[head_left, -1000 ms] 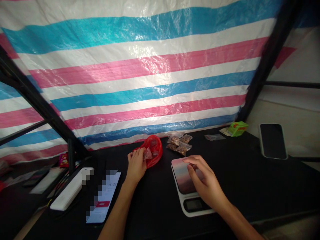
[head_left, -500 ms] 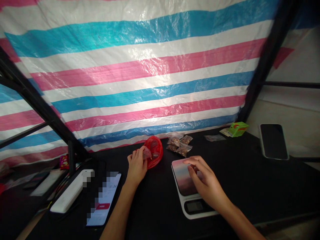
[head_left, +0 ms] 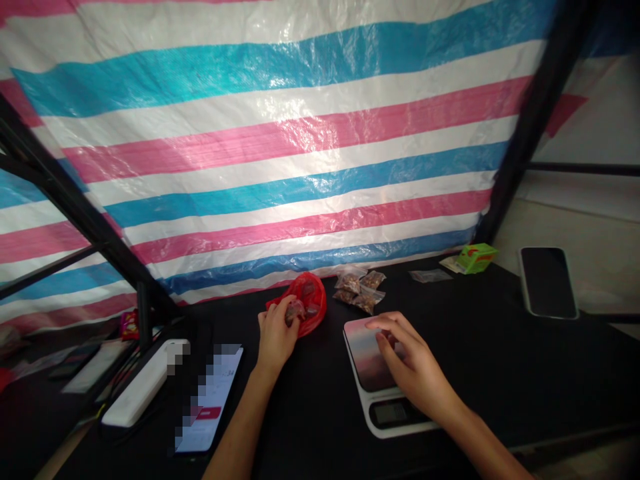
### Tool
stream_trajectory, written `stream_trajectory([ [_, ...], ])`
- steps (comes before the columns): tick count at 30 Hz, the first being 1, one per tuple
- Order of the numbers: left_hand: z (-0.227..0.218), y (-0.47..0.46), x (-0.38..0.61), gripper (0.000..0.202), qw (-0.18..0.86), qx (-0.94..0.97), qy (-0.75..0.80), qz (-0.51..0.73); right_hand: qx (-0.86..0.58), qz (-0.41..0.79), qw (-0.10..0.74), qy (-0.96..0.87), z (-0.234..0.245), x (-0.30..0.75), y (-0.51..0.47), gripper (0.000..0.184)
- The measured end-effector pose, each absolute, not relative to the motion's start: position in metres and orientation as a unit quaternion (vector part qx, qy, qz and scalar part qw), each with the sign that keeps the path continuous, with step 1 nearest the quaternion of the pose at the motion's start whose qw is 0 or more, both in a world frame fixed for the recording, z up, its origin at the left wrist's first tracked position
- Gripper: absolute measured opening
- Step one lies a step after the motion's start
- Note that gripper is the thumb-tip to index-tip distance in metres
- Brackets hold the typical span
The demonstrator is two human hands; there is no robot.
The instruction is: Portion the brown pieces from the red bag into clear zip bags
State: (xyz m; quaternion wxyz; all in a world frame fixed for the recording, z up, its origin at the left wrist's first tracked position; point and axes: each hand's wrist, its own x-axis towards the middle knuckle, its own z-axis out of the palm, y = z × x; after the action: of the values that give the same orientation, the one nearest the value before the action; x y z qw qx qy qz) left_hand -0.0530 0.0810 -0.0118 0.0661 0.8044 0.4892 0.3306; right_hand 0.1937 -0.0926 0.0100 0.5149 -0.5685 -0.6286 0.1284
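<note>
My left hand [head_left: 277, 331] is closed at the mouth of a red plastic bag [head_left: 311, 299] on the black table, its fingers pinching a small brownish pinch of the bag's contents. My right hand [head_left: 411, 363] rests over the shiny plate of a white kitchen scale [head_left: 363, 357], fingers curled and pressing a small clear packet, mostly hidden under them. The scale's display [head_left: 386, 413] lies just left of my wrist. Several small clear packets of brown bits [head_left: 359, 289] lie behind the scale.
A phone with a lit screen [head_left: 207, 400] and a white power strip [head_left: 140, 389] lie at the left. A green box [head_left: 475, 257], empty clear packets [head_left: 429, 275] and a dark phone [head_left: 547, 281] sit at the right. A striped tarp [head_left: 280, 147] hangs behind the black table [head_left: 500, 360].
My left hand's fingers have shifted at the red bag and curled round a small pinch of its contents. The right hand has stayed on the scale.
</note>
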Motion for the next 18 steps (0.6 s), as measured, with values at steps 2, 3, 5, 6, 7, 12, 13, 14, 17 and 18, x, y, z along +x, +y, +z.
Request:
stream_trajectory([
  [2,-0.0116,0.0812,-0.0531,0.039,0.061,0.802,0.492,0.332,-0.568,0.134,0.515,-0.629,0.0095,0.1941,-0.0927,0.024],
  [3,-0.0112,0.0813,-0.0534,0.037,0.055,0.803,0.493,0.331,-0.567,0.137,0.514,-0.629,0.0091,0.1943,-0.0926,0.024],
  [5,-0.0106,0.0814,-0.0543,0.034,0.044,0.804,0.494,0.328,-0.566,0.144,0.514,-0.628,0.0082,0.1946,-0.0923,0.024],
  [6,-0.0104,0.0814,-0.0548,0.034,0.04,0.805,0.495,0.326,-0.566,0.147,0.514,-0.628,0.008,0.1947,-0.0921,0.024],
  [7,-0.0103,0.0814,-0.0552,0.033,0.04,0.804,0.495,0.325,-0.566,0.15,0.514,-0.627,0.0078,0.1947,-0.092,0.024],
  [12,-0.0108,0.0815,-0.0548,0.034,0.061,0.793,0.494,0.351,-0.567,0.158,0.511,-0.627,0.008,0.1946,-0.092,0.024],
  [13,-0.0105,0.0811,-0.0541,0.034,0.064,0.788,0.493,0.363,-0.567,0.159,0.51,-0.627,0.0081,0.1947,-0.0921,0.025],
  [14,-0.0101,0.0804,-0.0531,0.034,0.067,0.781,0.493,0.378,-0.567,0.16,0.509,-0.627,0.0082,0.1947,-0.0922,0.025],
  [17,-0.0083,0.0757,-0.0488,0.035,0.086,0.754,0.488,0.431,-0.565,0.152,0.509,-0.632,0.0095,0.1944,-0.0922,0.025],
  [18,-0.0079,0.0728,-0.0467,0.036,0.099,0.744,0.484,0.449,-0.563,0.145,0.509,-0.635,0.0102,0.194,-0.0921,0.025],
])
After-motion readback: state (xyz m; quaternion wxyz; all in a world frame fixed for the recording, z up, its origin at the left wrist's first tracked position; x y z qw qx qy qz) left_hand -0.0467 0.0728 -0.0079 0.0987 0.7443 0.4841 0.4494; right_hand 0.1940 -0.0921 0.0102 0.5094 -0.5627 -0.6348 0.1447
